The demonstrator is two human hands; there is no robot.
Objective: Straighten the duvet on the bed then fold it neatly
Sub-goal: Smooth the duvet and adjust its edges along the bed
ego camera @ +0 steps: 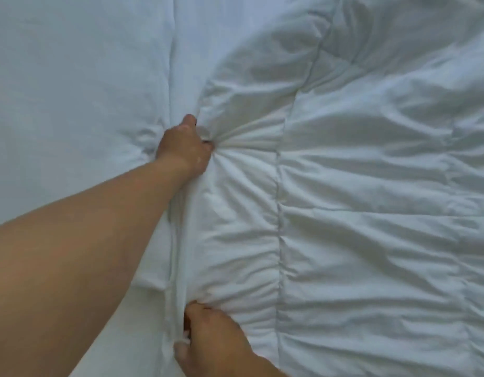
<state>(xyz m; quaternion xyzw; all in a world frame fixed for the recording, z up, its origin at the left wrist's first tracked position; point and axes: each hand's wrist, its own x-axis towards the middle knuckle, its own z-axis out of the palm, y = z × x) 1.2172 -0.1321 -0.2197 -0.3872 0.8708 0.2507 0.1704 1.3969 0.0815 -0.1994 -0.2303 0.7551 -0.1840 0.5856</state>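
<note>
A white quilted duvet (357,200) fills the right half of the head view, wrinkled, with a stitched seam running top to bottom. Its left edge lies along the middle of the bed. My left hand (183,146) reaches far forward and is closed on that edge, with creases fanning out from the grip. My right hand (208,338) is near the bottom of the view, pinching the same edge closer to me. Both sets of fingertips are buried in the fabric.
A smooth white bed sheet (72,91) covers the left half of the view, with a long fold line running down beside the duvet's edge. Nothing else shows; bedding fills the whole frame.
</note>
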